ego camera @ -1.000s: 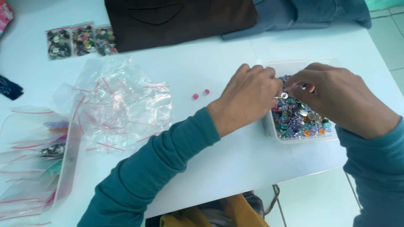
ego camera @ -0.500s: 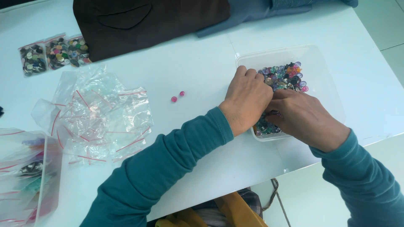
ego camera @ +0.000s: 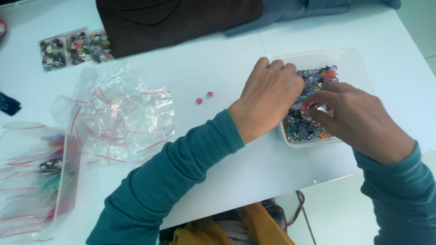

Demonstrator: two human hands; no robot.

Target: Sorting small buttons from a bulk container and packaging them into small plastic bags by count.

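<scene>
Clear plastic tray of mixed beads, long axis toward the person.

Three small clear bags filled with mixed dark and coloured pieces lie side by side at the far left of the white surface. Nearer to me I see a loose heap of empty clear zip bags with red seal strips, crumpled and overlapping. At the left edge, a clear plastic box holds more red-striped bags. I see no labels, signs or screens.
</scene>
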